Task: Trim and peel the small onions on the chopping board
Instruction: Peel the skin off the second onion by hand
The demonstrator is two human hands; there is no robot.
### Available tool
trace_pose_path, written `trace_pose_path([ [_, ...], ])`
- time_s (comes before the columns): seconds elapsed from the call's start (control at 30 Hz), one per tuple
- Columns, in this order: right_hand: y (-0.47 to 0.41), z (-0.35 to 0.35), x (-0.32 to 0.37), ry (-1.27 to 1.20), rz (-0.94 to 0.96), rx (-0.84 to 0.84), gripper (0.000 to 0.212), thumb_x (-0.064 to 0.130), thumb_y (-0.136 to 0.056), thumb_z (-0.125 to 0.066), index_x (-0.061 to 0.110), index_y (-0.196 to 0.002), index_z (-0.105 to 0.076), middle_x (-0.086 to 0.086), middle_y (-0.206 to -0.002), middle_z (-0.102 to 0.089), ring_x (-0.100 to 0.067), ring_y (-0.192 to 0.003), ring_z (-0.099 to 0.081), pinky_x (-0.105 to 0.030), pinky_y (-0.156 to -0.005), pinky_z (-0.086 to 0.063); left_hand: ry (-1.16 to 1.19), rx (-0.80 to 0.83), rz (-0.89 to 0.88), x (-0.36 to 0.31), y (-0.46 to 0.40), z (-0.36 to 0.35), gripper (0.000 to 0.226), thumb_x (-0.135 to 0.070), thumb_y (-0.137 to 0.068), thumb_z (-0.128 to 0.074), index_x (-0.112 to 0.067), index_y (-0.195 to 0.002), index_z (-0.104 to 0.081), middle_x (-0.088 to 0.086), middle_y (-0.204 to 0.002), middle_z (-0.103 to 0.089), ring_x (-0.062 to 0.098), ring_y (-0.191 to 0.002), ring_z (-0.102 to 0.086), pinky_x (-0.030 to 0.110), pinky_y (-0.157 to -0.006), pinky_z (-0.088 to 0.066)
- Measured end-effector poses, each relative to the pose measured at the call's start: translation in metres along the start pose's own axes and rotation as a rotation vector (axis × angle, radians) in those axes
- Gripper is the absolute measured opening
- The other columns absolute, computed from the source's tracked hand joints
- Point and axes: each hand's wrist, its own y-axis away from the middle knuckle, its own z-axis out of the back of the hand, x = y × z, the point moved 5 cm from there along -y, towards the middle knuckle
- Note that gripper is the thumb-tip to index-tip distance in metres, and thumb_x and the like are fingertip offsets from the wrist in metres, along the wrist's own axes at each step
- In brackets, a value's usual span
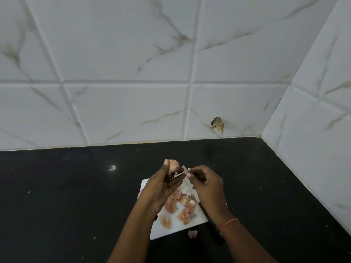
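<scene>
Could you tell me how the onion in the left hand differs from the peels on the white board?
The small pinkish onion is round and held aloft by the left hand; the thin pinkish-orange peels lie flat, scattered on the white chopping board. Both share a pinkish colour.

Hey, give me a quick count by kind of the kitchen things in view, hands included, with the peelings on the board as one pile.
Hands: 2, the left hand and the right hand
Small onion: 1
Chopping board: 1
Knife: 1
Pile of onion peels on the board: 1
Stray peel scrap on the black counter: 1
Total: 7
</scene>
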Motion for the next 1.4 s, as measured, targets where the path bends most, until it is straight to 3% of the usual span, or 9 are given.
trace_pose_path([
  [0.13,0.001,-0.008,-0.001,0.136,-0.01,0.116,0.029,0.026,-0.091,-0.067,0.033,-0.118,-0.063,0.021,-0.109,-0.065,0.002,-0.103,-0.061,-0.017,-0.084,-0.052,-0.066,-0.055,-0.024,0.0,0.001,0.007,0.057,-0.045,-0.082,-0.07,-0.006,-0.122,-0.066,0.01,-0.099,-0.074,0.016,-0.083,-0.07,0.029,-0.075,-0.055],
  [0.23,0.004,-0.02,0.015,0.096,0.066,0.253,0.043,0.026,-0.091,-0.066,0.037,-0.131,-0.053,0.027,-0.121,-0.057,0.009,-0.114,-0.053,-0.009,-0.088,-0.046,-0.129,-0.026,-0.051,0.001,0.003,0.005,0.054,-0.039,-0.081,-0.071,-0.001,-0.12,-0.067,0.015,-0.109,-0.075,0.024,-0.1,-0.074,0.035,-0.089,-0.058],
  [0.33,0.002,-0.024,0.023,0.076,0.101,0.273,0.046,0.012,-0.09,-0.066,0.043,-0.123,-0.055,0.025,-0.118,-0.058,0.004,-0.109,-0.056,-0.01,-0.083,-0.048,-0.197,0.029,-0.107,-0.005,0.009,-0.003,0.041,-0.033,-0.094,-0.062,0.001,-0.117,-0.068,0.015,-0.107,-0.076,0.025,-0.103,-0.074,0.034,-0.09,-0.06],
  [0.57,-0.002,-0.012,0.008,-0.472,-0.396,0.171,0.027,0.011,-0.089,-0.068,0.02,-0.114,-0.065,-0.007,-0.109,-0.068,-0.023,-0.086,-0.073,-0.032,-0.068,-0.059,-0.372,0.022,-0.293,-0.02,0.01,0.002,0.019,-0.011,-0.093,-0.067,-0.013,-0.11,-0.077,0.006,-0.131,-0.066,0.022,-0.105,-0.073,0.028,-0.086,-0.059],
  [0.73,0.001,-0.009,0.006,-0.577,-0.491,0.15,0.023,0.01,-0.088,-0.067,0.015,-0.111,-0.065,-0.015,-0.099,-0.072,-0.032,-0.078,-0.071,-0.035,-0.066,-0.059,-0.414,-0.045,-0.372,-0.02,0.01,0.003,0.014,-0.004,-0.091,-0.069,-0.012,-0.097,-0.078,0.008,-0.102,-0.077,0.023,-0.093,-0.073,0.024,-0.078,-0.058],
  [1.07,0.007,-0.007,0.009,-0.777,-0.575,0.12,0.017,0.009,-0.092,-0.061,0.002,-0.107,-0.064,-0.015,-0.084,-0.069,-0.025,-0.062,-0.064,-0.033,-0.055,-0.053,-0.505,-0.191,-0.451,-0.014,0.001,0.015,0.007,-0.011,-0.089,-0.073,-0.013,-0.095,-0.077,0.002,-0.089,-0.078,0.028,-0.094,-0.073,0.035,-0.085,-0.06],
  [1.2,0.007,-0.007,0.011,-0.784,-0.584,0.13,0.02,0.011,-0.092,-0.061,0.002,-0.11,-0.061,-0.021,-0.09,-0.069,-0.031,-0.069,-0.068,-0.035,-0.059,-0.056,-0.678,-0.098,-0.486,-0.011,0.002,0.0,0.018,-0.023,-0.098,-0.061,-0.031,-0.102,-0.076,-0.023,-0.099,-0.075,0.008,-0.122,-0.061,0.029,-0.102,-0.05],
  [1.3,0.006,-0.008,0.013,-0.777,-0.578,0.134,0.024,0.015,-0.092,-0.063,0.003,-0.113,-0.059,-0.019,-0.093,-0.072,-0.033,-0.076,-0.071,-0.037,-0.064,-0.058,-0.669,0.067,-0.423,-0.011,0.008,-0.013,0.029,-0.027,-0.104,-0.05,-0.023,-0.123,-0.071,-0.011,-0.118,-0.072,-0.013,-0.114,-0.059,0.009,-0.089,-0.048],
  [1.4,0.004,-0.009,0.012,-0.784,-0.573,0.133,0.022,0.018,-0.095,-0.059,0.004,-0.112,-0.058,-0.016,-0.094,-0.074,-0.032,-0.085,-0.073,-0.042,-0.074,-0.059,-0.622,0.19,-0.379,-0.006,0.008,-0.016,0.033,-0.023,-0.102,-0.054,-0.028,-0.133,-0.064,-0.005,-0.127,-0.068,0.007,-0.121,-0.063,0.034,-0.101,-0.054],
])
